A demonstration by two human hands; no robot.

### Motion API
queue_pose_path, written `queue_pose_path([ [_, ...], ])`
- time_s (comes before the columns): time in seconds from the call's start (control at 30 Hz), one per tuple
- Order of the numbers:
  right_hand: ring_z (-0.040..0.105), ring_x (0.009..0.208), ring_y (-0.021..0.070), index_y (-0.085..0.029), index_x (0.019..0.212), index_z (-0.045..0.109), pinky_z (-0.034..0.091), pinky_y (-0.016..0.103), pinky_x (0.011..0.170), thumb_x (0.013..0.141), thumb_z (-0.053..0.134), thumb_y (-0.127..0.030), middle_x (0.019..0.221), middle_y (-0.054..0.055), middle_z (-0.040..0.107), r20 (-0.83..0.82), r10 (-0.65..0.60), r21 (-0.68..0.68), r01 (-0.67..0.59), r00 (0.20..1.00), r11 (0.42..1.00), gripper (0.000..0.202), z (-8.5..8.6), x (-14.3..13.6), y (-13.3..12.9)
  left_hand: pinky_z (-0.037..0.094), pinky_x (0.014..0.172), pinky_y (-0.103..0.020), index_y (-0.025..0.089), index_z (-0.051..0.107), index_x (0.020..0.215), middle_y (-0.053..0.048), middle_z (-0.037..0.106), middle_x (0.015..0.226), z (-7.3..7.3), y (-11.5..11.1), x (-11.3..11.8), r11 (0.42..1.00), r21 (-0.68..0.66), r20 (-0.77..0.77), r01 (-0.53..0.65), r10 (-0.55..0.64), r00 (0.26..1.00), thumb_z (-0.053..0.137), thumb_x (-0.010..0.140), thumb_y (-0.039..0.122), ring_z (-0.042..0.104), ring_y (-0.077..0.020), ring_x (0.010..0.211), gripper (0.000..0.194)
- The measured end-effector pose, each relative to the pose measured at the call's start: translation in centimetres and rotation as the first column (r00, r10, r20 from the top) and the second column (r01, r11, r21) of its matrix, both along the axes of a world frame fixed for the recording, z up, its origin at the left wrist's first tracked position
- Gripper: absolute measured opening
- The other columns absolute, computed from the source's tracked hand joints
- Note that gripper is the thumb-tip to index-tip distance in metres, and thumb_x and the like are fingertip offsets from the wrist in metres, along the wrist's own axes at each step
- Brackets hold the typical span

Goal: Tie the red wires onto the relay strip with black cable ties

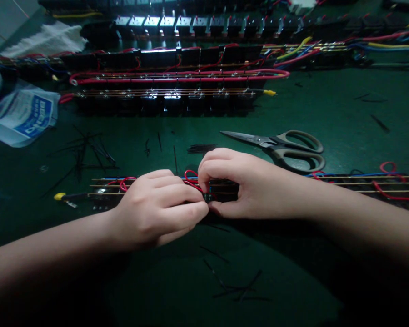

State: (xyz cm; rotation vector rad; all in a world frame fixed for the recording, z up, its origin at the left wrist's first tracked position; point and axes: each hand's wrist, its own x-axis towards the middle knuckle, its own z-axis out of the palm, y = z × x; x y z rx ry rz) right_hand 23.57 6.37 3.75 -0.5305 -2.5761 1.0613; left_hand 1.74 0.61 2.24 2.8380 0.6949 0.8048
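Observation:
A long wired strip (347, 184) with brass-coloured rods, red wire loops and a blue wire runs across the green table in front of me. My left hand (162, 206) lies over its left part, fingers curled and fingertips pressed together on the strip. My right hand (243, 184) meets it from the right, with thumb and index finger closed around a small spot on the strip. Whatever sits between the fingertips is too small and dark to make out. Just behind my hands stands a red wire loop (192, 176). A yellow-capped cable end (59, 196) sticks out at the strip's left end.
Scissors (276, 145) lie behind my right hand. Thin black strips, apparently cable ties (201, 148), lie in a bundle and loose (85, 152) on the green table (344, 122). Farther back are similar wired strips (177, 93), a plastic bag (29, 113) and a white cloth (49, 40).

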Motion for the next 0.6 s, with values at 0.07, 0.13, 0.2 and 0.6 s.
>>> queue_pose_path([
  [0.07, 0.054, 0.089, 0.0149, -0.017, 0.084, 0.057, 0.041, 0.025, 0.073, 0.077, 0.068, -0.009, 0.088, 0.001, 0.058, 0.009, -0.005, 0.017, 0.004, 1.0, 1.0, 0.015, -0.08, -0.01, -0.05, 0.048, 0.063, -0.032, 0.015, 0.063, 0.096, -0.005, 0.075, 0.088, 0.1, -0.03, 0.06, 0.998, 0.058, -0.022, 0.013, -0.012, 1.0, 0.062, 0.088, 0.015, 0.065, -0.0178, 0.072, 0.007],
  [0.13, 0.054, 0.089, 0.0154, -0.017, 0.083, 0.057, 0.04, 0.026, 0.073, 0.077, 0.067, -0.009, 0.089, 0.001, 0.057, 0.019, -0.01, 0.038, 0.009, 1.0, 0.999, 0.015, -0.13, -0.02, -0.11, 0.049, 0.062, -0.032, 0.014, 0.063, 0.095, -0.006, 0.075, 0.085, 0.27, -0.08, 0.19, 0.994, 0.111, -0.034, 0.015, -0.011, 0.999, 0.061, 0.089, 0.014, 0.065, -0.0178, 0.07, 0.007],
  [0.2, 0.053, 0.09, 0.0162, -0.018, 0.083, 0.056, 0.04, 0.026, 0.072, 0.077, 0.066, -0.009, 0.09, 0.002, 0.057, 0.027, -0.012, 0.056, 0.011, 1.0, 0.998, 0.015, -0.14, -0.03, -0.18, 0.05, 0.061, -0.032, 0.014, 0.063, 0.095, -0.006, 0.075, 0.083, 0.47, -0.12, 0.33, 0.987, 0.157, -0.049, 0.024, -0.016, 0.999, 0.059, 0.09, 0.012, 0.065, -0.0176, 0.068, 0.007],
  [0.6, 0.053, 0.091, 0.0174, -0.018, 0.086, 0.056, 0.04, 0.029, 0.077, 0.079, 0.064, -0.012, 0.092, 0.003, 0.058, 0.033, 0.001, 0.066, -0.003, 0.999, 0.998, 0.013, 0.07, 0.01, -0.34, 0.055, 0.058, -0.031, 0.011, 0.066, 0.097, -0.007, 0.076, 0.083, 0.95, -0.47, 0.2, 0.959, 0.268, -0.062, 0.09, -0.076, 0.995, 0.057, 0.09, 0.01, 0.07, -0.0167, 0.069, 0.011],
])
